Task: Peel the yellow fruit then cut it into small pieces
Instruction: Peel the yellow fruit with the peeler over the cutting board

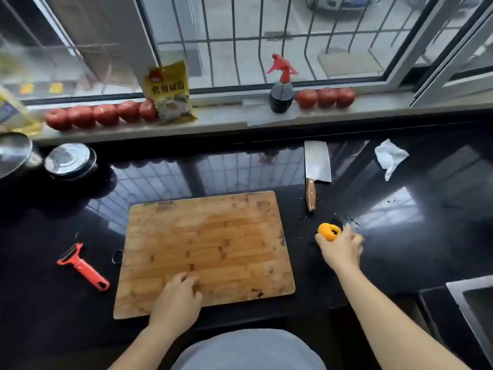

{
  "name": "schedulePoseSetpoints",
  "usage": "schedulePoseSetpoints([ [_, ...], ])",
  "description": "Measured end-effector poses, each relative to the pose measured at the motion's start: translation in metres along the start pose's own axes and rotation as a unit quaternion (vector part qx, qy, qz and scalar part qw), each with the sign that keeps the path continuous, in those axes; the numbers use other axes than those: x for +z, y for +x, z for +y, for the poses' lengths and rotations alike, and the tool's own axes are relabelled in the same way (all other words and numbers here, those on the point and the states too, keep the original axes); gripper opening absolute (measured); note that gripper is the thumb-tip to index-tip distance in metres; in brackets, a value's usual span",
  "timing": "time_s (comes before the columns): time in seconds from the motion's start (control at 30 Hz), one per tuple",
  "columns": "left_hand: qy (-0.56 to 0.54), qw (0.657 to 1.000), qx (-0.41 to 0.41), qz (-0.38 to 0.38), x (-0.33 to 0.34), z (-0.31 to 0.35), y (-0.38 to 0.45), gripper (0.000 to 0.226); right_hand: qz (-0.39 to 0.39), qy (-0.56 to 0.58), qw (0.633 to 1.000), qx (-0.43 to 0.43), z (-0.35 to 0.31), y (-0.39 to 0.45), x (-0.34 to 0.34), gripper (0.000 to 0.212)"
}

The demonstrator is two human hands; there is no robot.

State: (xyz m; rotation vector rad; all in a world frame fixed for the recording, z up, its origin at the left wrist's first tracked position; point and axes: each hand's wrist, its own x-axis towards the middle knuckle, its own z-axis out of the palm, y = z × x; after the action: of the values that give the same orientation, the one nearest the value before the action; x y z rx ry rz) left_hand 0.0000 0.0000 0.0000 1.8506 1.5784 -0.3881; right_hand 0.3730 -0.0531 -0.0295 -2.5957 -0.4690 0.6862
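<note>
Gripping yellow fruit [329, 232] in right hand [340, 248], left hand [177, 299] resting on cutting board [208, 236]

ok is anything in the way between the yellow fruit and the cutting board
Nothing visible. The right hand grips the yellow fruit just right of the cutting board, with only bare dark counter between them.

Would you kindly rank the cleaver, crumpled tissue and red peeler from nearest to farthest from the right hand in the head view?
From the right hand:
1. Cleaver, just behind it, slightly left.
2. Crumpled tissue, farther back, to the right.
3. Red peeler, far left, across the cutting board.
</note>
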Motion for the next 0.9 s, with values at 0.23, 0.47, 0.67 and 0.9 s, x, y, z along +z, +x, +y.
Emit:
schedulePoseSetpoints([
  [0.23, 0.008, 1.000, -0.025, 0.006, 0.015, 0.004, -0.006, 0.044, -0.024, 0.002, 1.000, 0.010, 0.003, 0.030, 0.022, 0.083],
  [0.47, -0.108, 0.994, -0.016, -0.022, 0.002, -0.003, -0.004, 0.036, -0.028, 0.034, 0.988, -0.148, -0.039, -0.041, 0.041, 0.078],
  [0.67, -0.714, 0.689, 0.009, -0.122, -0.020, 0.007, -0.009, 0.059, -0.206, 0.096, 0.890, -0.396, -0.088, -0.172, 0.098, 0.072],
  [0.9, -0.689, 0.724, -0.014, 0.005, -0.039, -0.057, 0.000, 0.058, -0.321, 0.028, 0.833, -0.451, -0.126, -0.198, 0.129, 0.070],
])
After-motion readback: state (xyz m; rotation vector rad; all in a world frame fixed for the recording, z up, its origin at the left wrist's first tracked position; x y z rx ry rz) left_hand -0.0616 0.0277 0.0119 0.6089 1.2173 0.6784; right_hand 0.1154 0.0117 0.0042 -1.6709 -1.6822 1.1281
